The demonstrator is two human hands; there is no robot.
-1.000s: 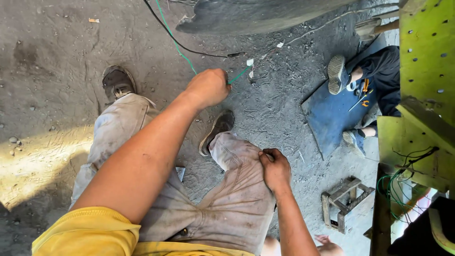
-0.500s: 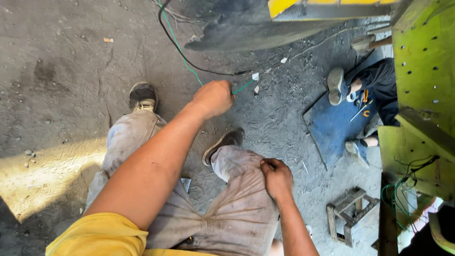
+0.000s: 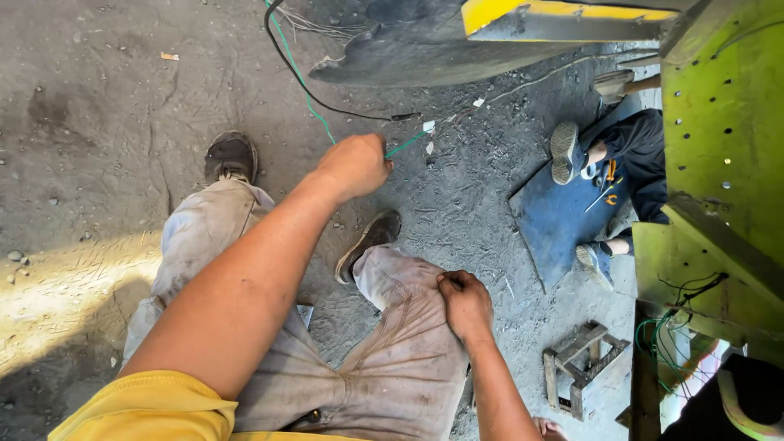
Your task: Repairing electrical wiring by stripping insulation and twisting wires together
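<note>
My left hand (image 3: pixel 355 165) is stretched out forward and closed around a thin green wire (image 3: pixel 309 90). The wire comes down from the top of the view to the fist, and a short end sticks out to its right. My right hand (image 3: pixel 464 304) pinches the fabric of my dusty grey trousers (image 3: pixel 392 367) on the right thigh. Both my shoes (image 3: pixel 231 155) stand on the dirt ground, one on each side of the outstretched arm.
A black cable (image 3: pixel 286 69) runs beside the green wire toward a dark curved panel (image 3: pixel 425 57) with a yellow part. Another person (image 3: pixel 629 151) sits on a blue mat (image 3: pixel 559 220) at right with pliers. A yellow-green metal frame (image 3: pixel 719 122) and a small metal stool (image 3: pixel 581 367) stand at right.
My feet have stepped forward and the view has shifted, bringing the yellow part into sight. My left hand keeps its hold on the green wire; my right hand stays on the trousers.
</note>
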